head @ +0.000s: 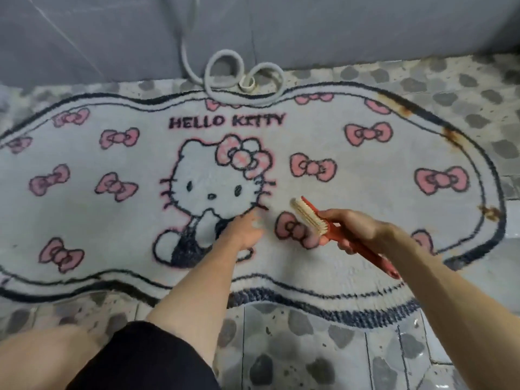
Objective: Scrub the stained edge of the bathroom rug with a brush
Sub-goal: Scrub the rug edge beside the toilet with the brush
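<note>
- On a pebble-patterned bathroom floor (pixel 281 347), I see a white Hello Kitty rug (pixel 351 153) with pink bows, lying flat.
- The right hand (pixel 357 229) grasps the red handle of a scrub brush (pixel 309 215) over the rug's middle right, with the pale bristles turned upward.
- Rust-brown stains (pixel 451 136) mark the rug's right border, well apart from the brush.
- The left hand (pixel 244 232) rests on the rug beside the cat drawing, fingers stretched loose and blurred, holding nothing.
- A grey hose (pixel 225 77) coils at the rug's far edge.
</note>
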Motion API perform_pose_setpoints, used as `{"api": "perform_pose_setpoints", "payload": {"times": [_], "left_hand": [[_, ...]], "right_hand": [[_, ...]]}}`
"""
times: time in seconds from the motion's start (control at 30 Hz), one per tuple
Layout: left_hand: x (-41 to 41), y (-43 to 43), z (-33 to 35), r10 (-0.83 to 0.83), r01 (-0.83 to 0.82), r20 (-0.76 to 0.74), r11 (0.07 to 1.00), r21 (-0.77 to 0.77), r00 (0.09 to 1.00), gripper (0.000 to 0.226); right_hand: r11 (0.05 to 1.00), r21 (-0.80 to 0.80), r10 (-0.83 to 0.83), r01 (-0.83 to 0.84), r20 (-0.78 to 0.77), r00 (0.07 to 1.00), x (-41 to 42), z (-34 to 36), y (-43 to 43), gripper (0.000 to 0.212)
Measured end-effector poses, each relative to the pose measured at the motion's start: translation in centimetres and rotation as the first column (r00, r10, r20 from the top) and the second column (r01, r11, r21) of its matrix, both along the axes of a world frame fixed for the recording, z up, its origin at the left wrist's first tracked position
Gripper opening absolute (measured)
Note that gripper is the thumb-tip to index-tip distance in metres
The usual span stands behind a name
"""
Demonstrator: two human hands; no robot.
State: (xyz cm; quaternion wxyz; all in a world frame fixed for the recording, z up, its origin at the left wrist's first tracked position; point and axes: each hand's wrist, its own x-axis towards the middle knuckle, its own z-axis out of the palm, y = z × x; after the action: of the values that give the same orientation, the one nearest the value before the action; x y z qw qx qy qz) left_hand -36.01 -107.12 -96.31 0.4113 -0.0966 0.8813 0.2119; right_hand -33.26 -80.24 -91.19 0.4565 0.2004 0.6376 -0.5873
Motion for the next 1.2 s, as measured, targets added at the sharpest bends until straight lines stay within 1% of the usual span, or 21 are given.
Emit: {"api": "perform_pose_setpoints", "payload": {"times": [0.07, 0.17, 0.23, 0.37, 0.5, 0.57, 0.63, 0.7, 0.8, 0.93, 1.0, 1.07, 1.13, 1.17, 1.2], "left_hand": [[2.3, -3.8, 1.0, 0.114, -0.112, 0.034, 0.993, -0.049, 0.993, 0.065], [5.6, -8.0, 3.1, 0.213, -0.208, 0.044, 0.972, -0.108, 0.976, 0.067], [7.2, -9.4, 4.2, 0.263, -0.255, 0.036, 0.956, -0.143, 0.964, 0.067], [9.9, -10.5, 5.5, 0.377, -0.373, 0.006, 0.919, -0.125, 0.926, 0.066], [11.9, -10.6, 6.3, 0.411, -0.413, -0.041, 0.903, -0.119, 0.911, 0.059], [13.0, -10.9, 6.6, 0.422, -0.423, -0.042, 0.896, -0.134, 0.906, 0.058], [14.4, -11.5, 7.1, 0.457, -0.457, -0.036, 0.877, -0.147, 0.889, 0.059], [15.7, -12.1, 7.5, 0.480, -0.481, -0.051, 0.860, -0.172, 0.876, 0.059], [17.7, -12.8, 8.3, 0.518, -0.528, -0.102, 0.826, -0.198, 0.849, 0.058], [18.7, -13.8, 9.4, 0.547, -0.559, -0.119, 0.798, -0.224, 0.829, 0.058], [17.6, -14.5, 10.0, 0.547, -0.565, -0.143, 0.795, -0.222, 0.825, 0.059], [15.7, -14.6, 10.5, 0.515, -0.536, -0.149, 0.813, -0.228, 0.844, 0.058], [13.5, -14.6, 10.7, 0.447, -0.462, -0.117, 0.863, -0.207, 0.887, 0.055], [12.3, -14.7, 10.8, 0.413, -0.423, -0.093, 0.888, -0.180, 0.906, 0.054], [11.1, -15.4, 10.7, 0.379, -0.386, -0.071, 0.908, -0.164, 0.923, 0.052]], "right_hand": [[0.991, 0.010, 0.133, -0.134, 0.006, 0.991, -0.5, 0.2, -2.6, 0.042], [0.979, -0.007, 0.203, -0.203, 0.027, 0.979, 0.3, 0.6, -6.8, 0.046], [0.967, -0.017, 0.253, -0.253, 0.044, 0.966, 1.5, 0.7, -9.1, 0.043], [0.923, -0.039, 0.385, -0.384, 0.016, 0.923, 3.7, 1.4, -12.0, 0.045], [0.926, 0.000, 0.378, -0.378, -0.030, 0.925, 5.2, 0.4, -13.2, 0.037], [0.929, 0.014, 0.370, -0.370, -0.049, 0.928, 5.7, -0.3, -13.4, 0.036], [0.920, 0.029, 0.392, -0.391, -0.058, 0.918, 6.4, -0.7, -13.8, 0.029], [0.919, 0.005, 0.394, -0.394, -0.068, 0.917, 6.9, -0.6, -14.4, 0.025], [0.922, -0.019, 0.383, -0.387, -0.093, 0.919, 7.2, -0.3, -15.6, 0.028], [0.903, 0.044, 0.428, -0.427, -0.154, 0.890, 8.1, -0.3, -17.0, 0.031], [0.900, 0.078, 0.436, -0.429, -0.174, 0.883, 7.7, 0.3, -17.5, 0.035], [0.889, 0.136, 0.457, -0.438, -0.193, 0.868, 7.1, 0.5, -18.1, 0.038], [0.836, 0.227, 0.544, -0.500, -0.219, 0.810, 6.1, 0.5, -18.8, 0.042], [0.789, 0.294, 0.606, -0.539, -0.237, 0.759, 5.5, 0.5, -19.0, 0.045], [0.721, 0.377, 0.684, -0.582, -0.247, 0.687, 4.5, 0.6, -19.7, 0.047]]}}
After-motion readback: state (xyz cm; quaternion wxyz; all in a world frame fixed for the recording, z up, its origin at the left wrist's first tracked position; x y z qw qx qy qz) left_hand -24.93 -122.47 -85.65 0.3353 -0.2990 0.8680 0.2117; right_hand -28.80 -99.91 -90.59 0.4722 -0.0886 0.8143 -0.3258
